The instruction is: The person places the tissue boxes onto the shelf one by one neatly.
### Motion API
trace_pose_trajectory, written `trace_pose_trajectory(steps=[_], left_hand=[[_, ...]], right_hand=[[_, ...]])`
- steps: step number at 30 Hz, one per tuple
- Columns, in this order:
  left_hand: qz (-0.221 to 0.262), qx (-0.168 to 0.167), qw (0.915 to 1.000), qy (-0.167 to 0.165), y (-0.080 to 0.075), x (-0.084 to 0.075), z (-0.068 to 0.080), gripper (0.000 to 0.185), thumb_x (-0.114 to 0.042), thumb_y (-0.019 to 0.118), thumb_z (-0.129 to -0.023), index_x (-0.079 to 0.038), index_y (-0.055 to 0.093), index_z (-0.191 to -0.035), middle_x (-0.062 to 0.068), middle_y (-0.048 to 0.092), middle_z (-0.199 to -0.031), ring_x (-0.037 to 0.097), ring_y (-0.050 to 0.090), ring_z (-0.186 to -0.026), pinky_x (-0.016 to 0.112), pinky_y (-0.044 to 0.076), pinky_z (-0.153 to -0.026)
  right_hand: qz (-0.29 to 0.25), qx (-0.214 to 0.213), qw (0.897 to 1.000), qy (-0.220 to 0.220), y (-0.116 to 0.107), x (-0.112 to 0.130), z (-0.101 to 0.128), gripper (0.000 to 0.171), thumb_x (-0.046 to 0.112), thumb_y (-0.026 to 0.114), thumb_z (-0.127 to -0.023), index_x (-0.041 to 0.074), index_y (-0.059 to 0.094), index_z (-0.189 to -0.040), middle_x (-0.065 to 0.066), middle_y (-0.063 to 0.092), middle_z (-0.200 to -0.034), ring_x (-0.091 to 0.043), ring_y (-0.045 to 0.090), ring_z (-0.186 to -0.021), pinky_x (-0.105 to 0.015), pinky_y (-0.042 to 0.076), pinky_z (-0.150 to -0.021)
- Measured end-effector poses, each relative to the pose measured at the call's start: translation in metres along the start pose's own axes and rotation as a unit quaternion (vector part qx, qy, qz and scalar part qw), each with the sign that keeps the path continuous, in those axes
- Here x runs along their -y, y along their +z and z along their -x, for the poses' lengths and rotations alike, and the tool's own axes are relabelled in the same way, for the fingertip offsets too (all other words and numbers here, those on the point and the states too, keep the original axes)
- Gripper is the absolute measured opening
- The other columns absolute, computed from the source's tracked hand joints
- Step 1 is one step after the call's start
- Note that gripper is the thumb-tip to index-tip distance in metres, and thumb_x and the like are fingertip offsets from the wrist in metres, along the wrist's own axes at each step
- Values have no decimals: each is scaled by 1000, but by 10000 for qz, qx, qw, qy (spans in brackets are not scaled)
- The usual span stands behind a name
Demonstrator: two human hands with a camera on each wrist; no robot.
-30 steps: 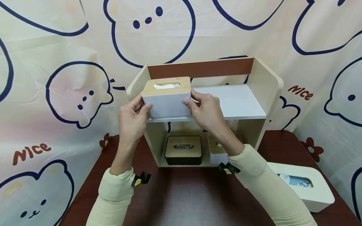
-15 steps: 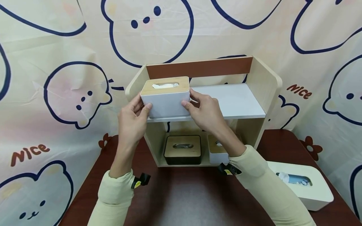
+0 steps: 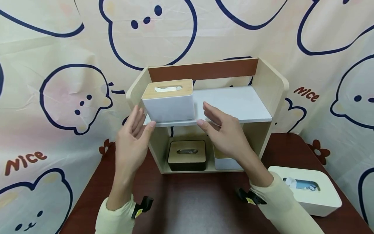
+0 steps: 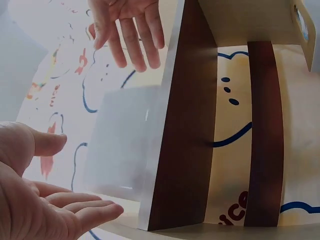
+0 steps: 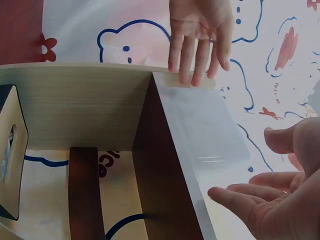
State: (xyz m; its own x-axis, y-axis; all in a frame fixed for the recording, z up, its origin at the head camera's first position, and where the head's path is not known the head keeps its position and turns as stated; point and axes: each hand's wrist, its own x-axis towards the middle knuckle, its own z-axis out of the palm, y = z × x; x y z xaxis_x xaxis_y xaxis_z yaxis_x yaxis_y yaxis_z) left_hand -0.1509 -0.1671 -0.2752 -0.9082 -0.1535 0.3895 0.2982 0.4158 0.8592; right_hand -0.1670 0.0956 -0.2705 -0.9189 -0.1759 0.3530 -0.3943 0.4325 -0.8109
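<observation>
A white tissue box with a wooden lid (image 3: pixel 168 104) sits on the left part of the shelf's upper board (image 3: pixel 233 102), a bit of tissue showing in its slot. My left hand (image 3: pixel 131 136) is just off the box's left front corner, fingers straight and holding nothing. To the right of the box, apart from it, my right hand (image 3: pixel 223 130) has its fingers extended and holds nothing. Both hands also appear in the left wrist view, the left hand (image 4: pixel 55 195) low at the left and the right hand (image 4: pixel 130 30) at the top, with the box (image 4: pixel 120 140) between them.
On the lower board stand a black tissue box with a wooden lid (image 3: pixel 187 156) and a white one (image 3: pixel 225 161), partly hidden by my right hand. A larger white tissue box (image 3: pixel 309 188) is on the dark table (image 3: pixel 198 201) at the right.
Both hands have let go of the white tissue box and moved outward and toward me. The box stays on the upper board. The head view has shifted slightly.
</observation>
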Motion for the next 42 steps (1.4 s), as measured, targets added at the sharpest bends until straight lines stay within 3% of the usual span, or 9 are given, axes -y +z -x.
trace_pose_trajectory(steps=[13,25,26,31,32,33,35,36,42], left_hand=[[-226,247,9994,39,13,40,62,71,-28,72,-106,-19,38,-168,2,45,-169,23,48,-154,34,41,-119],[-614,1001,9931,-4,61,71,94,89,-35,82,-97,-20,34,-170,5,41,-171,27,42,-156,53,39,-126],[-663,1088,9918,-36,65,72,96,90,-37,82,-97,-21,33,-170,11,52,-164,28,60,-143,51,49,-120],[-761,1374,9876,-84,85,79,106,91,-42,82,-96,-22,33,-170,19,69,-142,26,74,-118,53,54,-113],[-727,1431,9870,-78,89,80,107,91,-42,81,-96,-21,32,-170,18,68,-144,26,73,-118,53,53,-114],[-674,1483,9866,-50,93,80,108,92,-42,82,-96,-19,32,-171,15,58,-158,27,62,-140,56,45,-122],[-534,1635,9851,-28,102,81,110,93,-42,81,-97,-17,31,-171,11,48,-167,27,58,-145,57,42,-124],[-462,1692,9845,16,106,81,111,93,-42,81,-97,-15,31,-171,9,39,-173,29,42,-157,57,41,-125],[-206,2164,9761,15,136,82,119,95,-49,77,-98,-12,29,-171,10,35,-175,30,39,-159,56,39,-126]], right_hand=[[-253,-103,9993,264,5,-51,67,60,32,69,-107,25,48,-163,-1,52,-165,-27,61,-143,-40,55,-110],[50,-27,9994,328,5,-94,106,58,29,69,-107,19,51,-162,-12,53,-163,-41,64,-136,-45,59,-104],[52,-14,9995,325,4,-97,109,58,28,70,-107,18,51,-161,-13,53,-163,-42,64,-136,-45,58,-104],[129,7,9991,412,-2,-110,121,60,28,71,-106,12,51,-161,-17,53,-162,-40,63,-138,-44,59,-103],[223,15,9987,448,-3,-112,123,61,29,71,-106,13,51,-161,-16,54,-161,-38,62,-139,-43,60,-103],[329,15,9982,491,-5,-114,125,61,31,71,-106,13,51,-161,-15,55,-160,-35,62,-139,-41,60,-103],[559,10,9970,545,-10,-118,129,62,34,71,-106,13,51,-161,-14,58,-158,-33,62,-139,-35,60,-103],[666,3,9961,580,-13,-120,131,62,35,71,-106,13,51,-161,-13,59,-157,-33,62,-140,-31,59,-104],[1008,-41,9915,827,-35,-135,146,62,36,71,-106,15,51,-161,-16,59,-157,-37,66,-136,-10,49,-97]])
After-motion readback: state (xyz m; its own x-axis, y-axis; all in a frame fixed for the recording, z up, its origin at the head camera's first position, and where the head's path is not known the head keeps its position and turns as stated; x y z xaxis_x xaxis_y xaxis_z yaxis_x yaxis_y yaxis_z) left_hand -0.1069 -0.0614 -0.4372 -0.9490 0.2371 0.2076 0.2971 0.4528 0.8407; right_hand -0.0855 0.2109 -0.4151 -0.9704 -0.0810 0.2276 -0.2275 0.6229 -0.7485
